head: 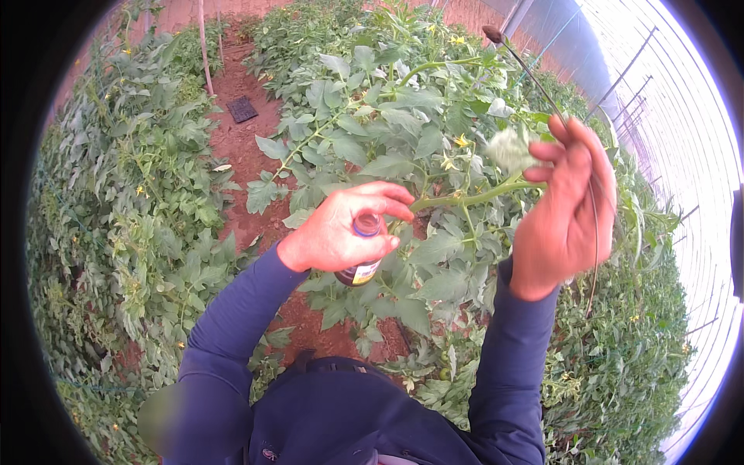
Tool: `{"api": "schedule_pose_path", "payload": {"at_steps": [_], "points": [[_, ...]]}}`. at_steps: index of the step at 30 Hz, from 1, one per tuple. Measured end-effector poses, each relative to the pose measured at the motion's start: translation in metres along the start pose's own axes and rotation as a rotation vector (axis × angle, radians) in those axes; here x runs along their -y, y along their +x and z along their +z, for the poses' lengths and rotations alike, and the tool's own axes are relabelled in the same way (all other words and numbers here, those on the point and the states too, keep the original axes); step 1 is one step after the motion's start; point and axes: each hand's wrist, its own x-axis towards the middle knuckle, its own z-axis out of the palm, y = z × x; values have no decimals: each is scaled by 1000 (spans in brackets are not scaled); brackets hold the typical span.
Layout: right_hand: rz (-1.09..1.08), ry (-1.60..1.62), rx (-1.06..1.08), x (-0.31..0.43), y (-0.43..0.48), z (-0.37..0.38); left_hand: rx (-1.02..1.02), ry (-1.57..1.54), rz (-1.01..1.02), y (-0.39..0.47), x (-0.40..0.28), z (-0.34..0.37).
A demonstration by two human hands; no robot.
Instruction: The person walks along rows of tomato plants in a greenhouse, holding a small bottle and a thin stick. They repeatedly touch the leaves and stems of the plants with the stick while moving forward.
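Observation:
My left hand [337,232] is wrapped around a small uncapped bottle [356,273] with a blue ring at its neck and a label low on its side. Its fingertips lie by the thick green stem of a tomato plant [482,196]; whether they touch it I cannot tell. Raised higher at the right, my right hand [567,215] grips a thin dark wire [540,87]. A brown tip [493,34] caps the wire's upper end, and the lower end hangs past my wrist. Beside the right fingers a pale leaf [510,150] is blurred. Yellow flowers [462,140] open between the hands.
Dense tomato plants [128,232] line the left side, with more at the right [622,349]. Between rows runs a red soil path [238,145] with a black seedling tray [242,109]. A wooden pole [205,52] stands there. Translucent greenhouse sheeting [668,116] curves along the right.

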Motion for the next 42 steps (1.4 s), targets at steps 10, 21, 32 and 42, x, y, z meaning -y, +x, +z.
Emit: {"api": "schedule_pose_path", "payload": {"at_steps": [10, 21, 32, 42], "points": [[222, -87, 109, -87, 63, 76, -82, -76, -121, -83, 0, -6], [331, -47, 163, -85, 91, 84, -184, -42, -240, -153, 22, -23], [347, -91, 1, -104, 110, 65, -298, -77, -293, -173, 35, -32], [749, 158, -12, -159, 125, 58, -304, -121, -308, -175, 38, -28]]}}
